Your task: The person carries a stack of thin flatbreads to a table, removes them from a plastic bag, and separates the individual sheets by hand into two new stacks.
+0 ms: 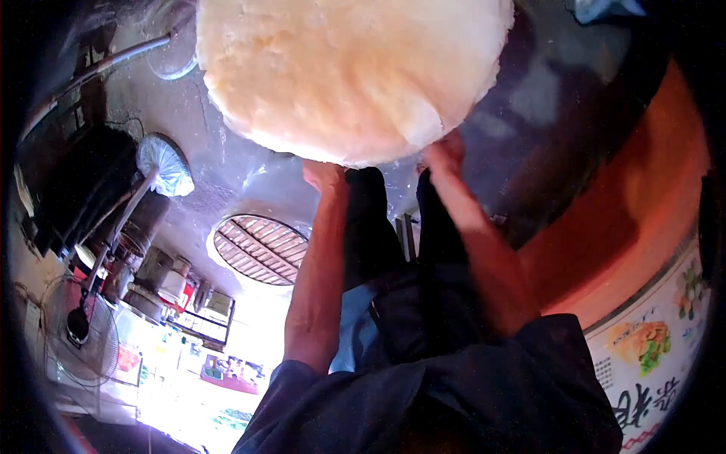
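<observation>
A large, round, pale cream slab (340, 76) with a rough, uneven edge fills the top middle of the head view. It looks like a thick disc of dough or cake, and its far side is cut off by the frame. My left hand (325, 175) is closed at the near edge, left of the middle. My right hand (445, 157) closes at the same edge further right. Both arms reach forward from my dark sleeves, and the fingertips are hidden beneath the slab.
A round slatted rack (261, 250) lies on the grey floor (242, 178) to the left. Beyond it stand a plastic-covered round object (165, 166) and a fan (82, 325). On my right are a big orange curved wall (612, 234) and a printed panel (643, 356).
</observation>
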### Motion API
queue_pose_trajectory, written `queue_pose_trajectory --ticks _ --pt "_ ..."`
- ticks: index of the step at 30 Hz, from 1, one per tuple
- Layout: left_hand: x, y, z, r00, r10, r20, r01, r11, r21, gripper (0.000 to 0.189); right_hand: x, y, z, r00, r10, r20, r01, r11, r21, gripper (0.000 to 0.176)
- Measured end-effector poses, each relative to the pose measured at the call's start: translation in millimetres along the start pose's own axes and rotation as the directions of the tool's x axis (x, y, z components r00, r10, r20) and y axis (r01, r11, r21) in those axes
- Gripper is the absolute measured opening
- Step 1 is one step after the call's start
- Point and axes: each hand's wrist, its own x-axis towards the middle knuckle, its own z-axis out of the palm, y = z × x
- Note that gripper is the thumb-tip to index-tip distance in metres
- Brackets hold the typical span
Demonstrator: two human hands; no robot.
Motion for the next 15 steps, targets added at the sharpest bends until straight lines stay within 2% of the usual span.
queue_pose_trajectory --ticks 1,2,3,4,5,6,8,9,10,11,12,13,15 --pt "3 2 -6 0.994 -0.012 -0.112 0.008 0.999 -0.038 0.036 21 -3 -14 0.995 -0.004 -0.105 0.001 1.0 -0.031 0.045" --pt "-1 26 -22 0.974 -0.012 -0.225 0.03 0.997 0.077 0.032 43 -6 -27 0.978 -0.007 -0.207 -0.005 0.998 -0.06 0.038" --pt "4 41 -33 0.957 -0.011 -0.29 0.011 1.0 -0.003 0.032 58 -36 -45 0.978 0.012 -0.206 -0.027 0.997 -0.069 0.042" --pt "8 56 -45 0.936 -0.01 -0.353 -0.019 0.997 -0.08 0.031 81 -48 -59 0.969 -0.078 -0.236 0.046 0.99 -0.137 0.04" --pt "16 57 -56 0.931 -0.035 -0.363 -0.094 0.939 -0.332 0.034 104 -60 -73 0.95 -0.167 -0.264 0.113 0.971 -0.209 0.039" --pt "25 52 -66 0.944 -0.056 -0.325 -0.096 0.896 -0.434 0.035 124 -63 -79 0.891 -0.354 -0.285 0.251 0.906 -0.342 0.033" --pt "49 46 -81 0.963 -0.074 -0.257 -0.107 0.774 -0.624 0.039 129 -109 -88 0.933 -0.338 -0.12 0.221 0.805 -0.55 0.03" --pt "60 43 -84 0.98 -0.023 -0.2 -0.138 0.65 -0.748 0.039 137 -129 -86 0.943 -0.33 -0.048 0.225 0.737 -0.637 0.029" --pt "68 36 -85 0.988 0.041 -0.149 -0.149 0.507 -0.849 0.038 153 -121 -82 0.974 -0.197 -0.113 0.148 0.927 -0.344 0.025" --pt "65 41 -88 0.991 0.029 -0.127 -0.118 0.607 -0.786 0.037 154 -108 -84 0.991 -0.093 -0.093 0.085 0.993 -0.085 0.026" --pt "63 46 -90 0.994 0.017 -0.104 -0.087 0.698 -0.71 0.037 150 -96 -88 0.999 0.006 -0.044 0.002 0.985 0.174 0.028" --pt "60 59 -93 0.999 -0.028 -0.017 0.002 0.572 -0.82 0.038 147 -96 -92 0.996 0.08 0.031 -0.085 0.904 0.419 0.029" --pt "56 75 -104 0.983 -0.07 0.167 0.18 0.277 -0.944 0.039 121 -137 -109 0.954 0.044 0.297 -0.233 0.733 0.639 0.036"
